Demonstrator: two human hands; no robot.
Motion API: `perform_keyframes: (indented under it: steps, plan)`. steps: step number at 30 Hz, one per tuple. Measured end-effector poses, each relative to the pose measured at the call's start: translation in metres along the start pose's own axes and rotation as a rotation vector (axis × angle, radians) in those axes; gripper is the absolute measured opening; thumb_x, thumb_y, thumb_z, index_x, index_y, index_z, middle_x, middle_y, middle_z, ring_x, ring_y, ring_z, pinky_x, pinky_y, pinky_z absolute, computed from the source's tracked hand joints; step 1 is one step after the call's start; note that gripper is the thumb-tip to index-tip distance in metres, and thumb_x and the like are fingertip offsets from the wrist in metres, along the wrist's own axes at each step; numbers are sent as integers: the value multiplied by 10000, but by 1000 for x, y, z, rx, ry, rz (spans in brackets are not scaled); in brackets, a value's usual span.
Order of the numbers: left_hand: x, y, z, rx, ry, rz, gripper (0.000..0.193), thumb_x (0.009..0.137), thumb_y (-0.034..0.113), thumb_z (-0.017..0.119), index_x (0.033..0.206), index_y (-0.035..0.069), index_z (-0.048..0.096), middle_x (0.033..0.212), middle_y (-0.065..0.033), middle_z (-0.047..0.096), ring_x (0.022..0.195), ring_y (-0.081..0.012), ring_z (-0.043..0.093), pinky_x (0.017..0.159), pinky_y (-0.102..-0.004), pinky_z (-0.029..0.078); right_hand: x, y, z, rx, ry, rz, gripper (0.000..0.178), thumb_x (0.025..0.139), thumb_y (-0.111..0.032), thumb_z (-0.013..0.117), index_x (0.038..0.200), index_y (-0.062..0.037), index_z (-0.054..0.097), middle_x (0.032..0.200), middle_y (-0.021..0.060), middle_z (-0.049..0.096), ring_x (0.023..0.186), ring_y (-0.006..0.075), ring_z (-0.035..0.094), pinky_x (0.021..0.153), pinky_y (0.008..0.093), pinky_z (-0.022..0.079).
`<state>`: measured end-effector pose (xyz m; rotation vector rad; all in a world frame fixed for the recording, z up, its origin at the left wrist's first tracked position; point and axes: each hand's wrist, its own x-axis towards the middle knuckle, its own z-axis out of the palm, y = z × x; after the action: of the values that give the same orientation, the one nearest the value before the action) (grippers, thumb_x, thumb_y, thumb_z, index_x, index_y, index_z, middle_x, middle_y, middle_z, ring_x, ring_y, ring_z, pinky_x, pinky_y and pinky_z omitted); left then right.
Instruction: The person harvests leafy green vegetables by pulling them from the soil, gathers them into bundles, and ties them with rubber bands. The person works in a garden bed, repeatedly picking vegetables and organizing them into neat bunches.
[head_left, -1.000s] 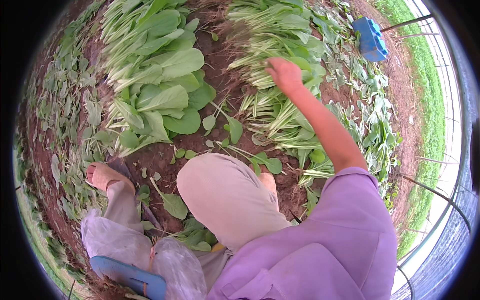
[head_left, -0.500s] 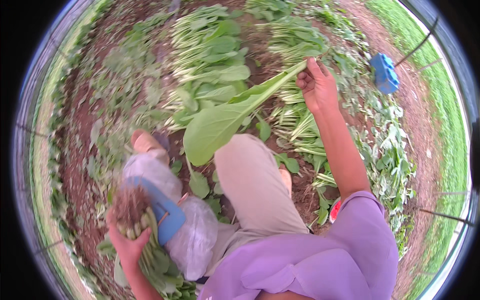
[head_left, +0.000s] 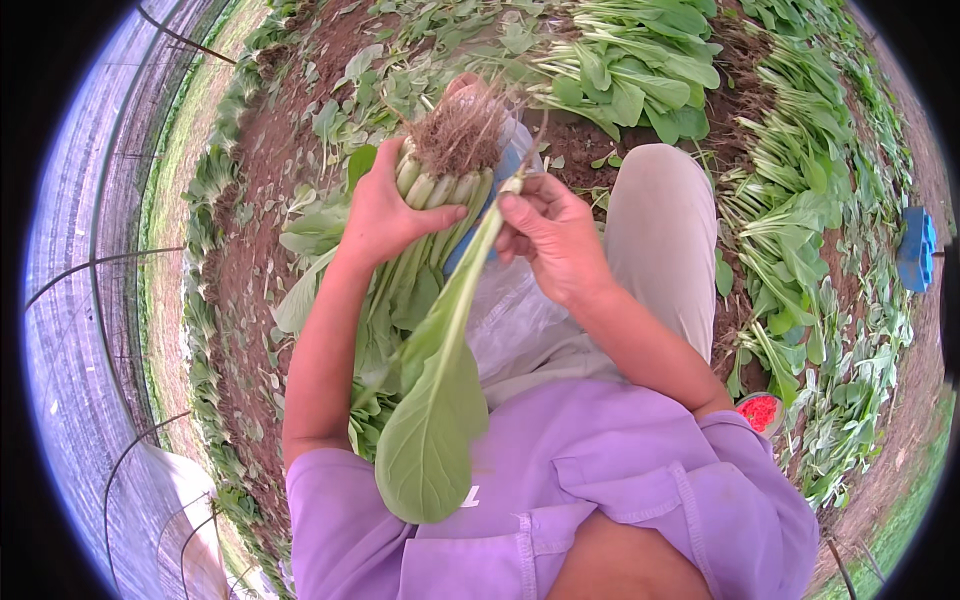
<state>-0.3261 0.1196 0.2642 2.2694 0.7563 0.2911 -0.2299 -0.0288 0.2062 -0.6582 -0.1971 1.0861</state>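
Observation:
A thick bunch of leafy greens (head_left: 437,192) is gripped in my left hand (head_left: 383,222), which wraps around its pale stems. The bunch's brown, tangled roots (head_left: 458,135) point away from me, and its leaves hang toward my lap. Between thumb and fingers, my right hand (head_left: 560,235) pinches one leafy green plant (head_left: 435,430) near its root end. That plant's broad leaf droops down in front of my purple shirt. Its root end is close beside the bunch. A blue piece (head_left: 468,247) lies over my plastic-covered left leg, mostly hidden behind the stems.
Greens lie in a row beyond my knee (head_left: 640,75) and in another row to the right (head_left: 800,180). Loose leaves (head_left: 330,120) litter the brown soil. A round container with red contents (head_left: 760,412) stands by my right side. A blue plastic object (head_left: 916,250) is at far right.
My right hand has brought the single plant from the far right in beside the bunch, root end up. My left hand still holds the bunch. The view has swung left.

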Motion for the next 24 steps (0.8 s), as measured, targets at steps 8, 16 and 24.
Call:
perform_keyframes:
  steps: [8, 16, 24]
  plan:
    - [3, -12, -4, -209, -91, 52, 794, 561, 257, 772, 1172, -13, 342, 1017, -135, 542, 934, -194, 520, 837, -309, 397, 9, 10, 9, -99, -58, -44, 227, 792, -122, 594, 908, 30, 472, 745, 89, 564, 600, 129, 570, 517, 245, 495]
    - [5, -6, -8, -254, -170, -6, 830, 599, 319, 753, 1199, -44, 309, 1061, -152, 514, 982, -197, 488, 868, -308, 372, 7, 2, 19, -299, -8, -117, 231, 772, -56, 600, 896, 41, 431, 753, 113, 565, 569, 140, 585, 480, 235, 488]
    - [10, -14, -9, -199, -198, 4, 941, 567, 395, 761, 1216, -84, 277, 1110, -202, 474, 1055, -238, 446, 904, -326, 341, 20, 5, 18, -498, 38, -218, 185, 739, -40, 626, 739, 16, 450, 606, 61, 545, 484, 86, 534, 404, 214, 431]
